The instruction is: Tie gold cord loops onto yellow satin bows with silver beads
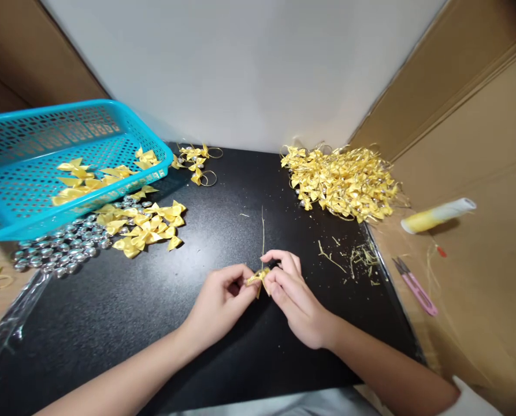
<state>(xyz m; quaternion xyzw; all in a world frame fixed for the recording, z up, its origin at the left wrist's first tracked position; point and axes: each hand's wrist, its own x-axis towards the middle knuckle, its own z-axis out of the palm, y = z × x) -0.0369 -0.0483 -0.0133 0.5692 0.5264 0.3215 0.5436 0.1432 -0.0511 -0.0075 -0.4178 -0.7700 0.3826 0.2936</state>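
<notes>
Both hands meet over the black mat point(110, 312) near its front middle. My left hand point(218, 303) and my right hand point(294, 297) pinch one small yellow ribbon bow point(258, 278) between their fingertips. A thin gold thread point(263, 234) rises from the bow toward the back. Loose yellow bows point(147, 228) lie in a small heap at the left, next to a patch of silver beads point(58, 248). A large pile of bows with gold loops point(342, 182) sits at the back right.
A blue perforated basket point(19, 196) holding some bows tilts over the left edge. A few looped bows point(197, 162) lie at the back middle. Thread scraps point(357, 257) litter the right side. Pink snips point(416, 286) and a yellow-white tube point(437, 215) rest on cardboard at right.
</notes>
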